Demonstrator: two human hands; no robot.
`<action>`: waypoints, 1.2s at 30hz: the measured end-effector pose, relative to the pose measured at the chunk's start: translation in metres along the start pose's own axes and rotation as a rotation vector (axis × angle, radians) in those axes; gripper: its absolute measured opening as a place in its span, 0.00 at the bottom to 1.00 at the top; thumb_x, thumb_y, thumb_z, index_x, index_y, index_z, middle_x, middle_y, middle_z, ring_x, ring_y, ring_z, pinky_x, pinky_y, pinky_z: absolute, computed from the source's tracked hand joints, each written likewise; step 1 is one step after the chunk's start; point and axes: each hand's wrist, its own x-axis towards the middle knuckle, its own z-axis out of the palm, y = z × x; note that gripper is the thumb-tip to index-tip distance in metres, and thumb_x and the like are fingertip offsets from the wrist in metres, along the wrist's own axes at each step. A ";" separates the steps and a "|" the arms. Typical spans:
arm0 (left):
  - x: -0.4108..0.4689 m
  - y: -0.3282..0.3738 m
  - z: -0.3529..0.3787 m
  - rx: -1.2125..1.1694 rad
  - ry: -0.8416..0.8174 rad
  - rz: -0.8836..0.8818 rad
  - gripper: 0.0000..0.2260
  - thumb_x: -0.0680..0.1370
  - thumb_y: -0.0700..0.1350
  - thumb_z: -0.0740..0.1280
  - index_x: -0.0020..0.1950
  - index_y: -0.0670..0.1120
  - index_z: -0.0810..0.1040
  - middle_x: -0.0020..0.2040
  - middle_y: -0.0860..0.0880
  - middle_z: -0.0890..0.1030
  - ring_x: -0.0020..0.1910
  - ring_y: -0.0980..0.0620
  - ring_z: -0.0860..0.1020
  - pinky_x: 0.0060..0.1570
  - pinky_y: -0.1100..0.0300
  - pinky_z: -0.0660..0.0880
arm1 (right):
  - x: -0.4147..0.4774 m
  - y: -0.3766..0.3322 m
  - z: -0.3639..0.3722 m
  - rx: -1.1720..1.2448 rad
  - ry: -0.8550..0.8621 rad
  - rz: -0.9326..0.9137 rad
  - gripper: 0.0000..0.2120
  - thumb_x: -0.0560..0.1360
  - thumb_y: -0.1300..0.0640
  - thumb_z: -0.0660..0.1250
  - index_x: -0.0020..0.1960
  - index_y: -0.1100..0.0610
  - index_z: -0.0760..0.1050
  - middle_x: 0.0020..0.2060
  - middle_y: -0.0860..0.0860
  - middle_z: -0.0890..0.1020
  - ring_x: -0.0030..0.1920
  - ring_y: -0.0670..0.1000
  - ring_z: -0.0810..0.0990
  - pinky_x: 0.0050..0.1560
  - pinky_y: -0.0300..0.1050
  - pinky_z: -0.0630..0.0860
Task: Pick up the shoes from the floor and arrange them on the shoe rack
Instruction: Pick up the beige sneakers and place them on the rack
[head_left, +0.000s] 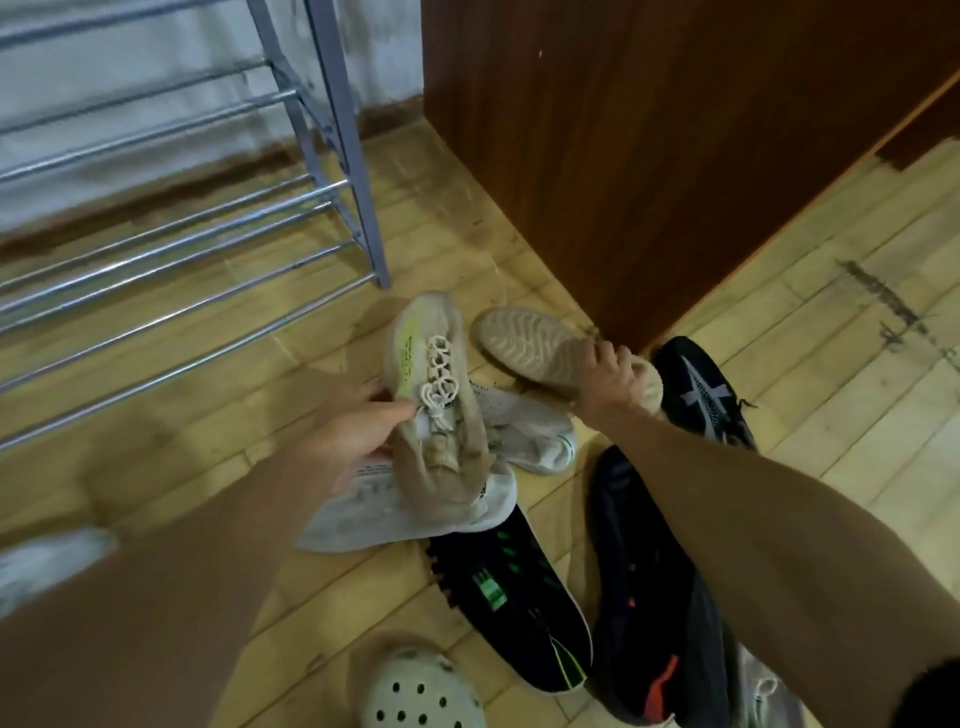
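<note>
Two beige sneakers, one in each of your hands, over the pile of shoes on the floor. Your left hand (358, 436) reaches in from the near left, forearm extended; its fingers (387, 413) are curled round the side of the laced beige sneaker (436, 415), thumb by the lace knot. This sneaker is upright, toe pointing far, with a neon-yellow stripe on its left side. It lies over two white sneakers; whether it touches them cannot be told.

Your right hand (613, 382) comes in from the near right, wrist bent down, and grips the heel end of the second beige sneaker (524, 343). That sneaker is turned sole up, toe pointing far left, just right of the first.

Beneath and near: one white sneaker (535, 436) lies between your hands, another white sneaker (384, 519) under your left wrist. A black shoe with green marks (509, 587) lies nearer, a black shoe with red trim (649, 597) to its right under your right forearm, and a black shoe with grey stripes (701, 389) just right of your right hand. A white perforated clog (421, 691) sits at the near edge.

The metal shoe rack (182, 234) stands far left on the wooden floor (857, 415); a brown cabinet (649, 156) stands far right.
</note>
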 end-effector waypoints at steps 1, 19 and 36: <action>0.001 -0.002 -0.003 -0.034 -0.001 -0.009 0.12 0.74 0.42 0.68 0.57 0.48 0.79 0.44 0.46 0.84 0.39 0.49 0.81 0.31 0.62 0.76 | 0.001 0.000 0.000 -0.037 0.062 -0.001 0.33 0.74 0.59 0.65 0.75 0.57 0.53 0.73 0.58 0.62 0.73 0.62 0.59 0.70 0.63 0.61; -0.082 0.038 -0.018 -0.106 0.161 0.078 0.06 0.71 0.36 0.70 0.41 0.47 0.80 0.34 0.49 0.81 0.33 0.52 0.78 0.30 0.63 0.75 | -0.084 -0.023 -0.065 1.631 -0.659 -0.110 0.19 0.76 0.46 0.60 0.53 0.57 0.83 0.53 0.57 0.85 0.52 0.56 0.84 0.46 0.48 0.82; -0.068 -0.034 -0.008 0.071 -0.101 -0.340 0.17 0.73 0.41 0.68 0.61 0.47 0.71 0.54 0.44 0.77 0.52 0.45 0.77 0.37 0.53 0.75 | -0.111 -0.023 -0.018 1.056 -0.589 0.171 0.11 0.73 0.48 0.66 0.54 0.48 0.75 0.49 0.53 0.80 0.45 0.56 0.82 0.41 0.47 0.82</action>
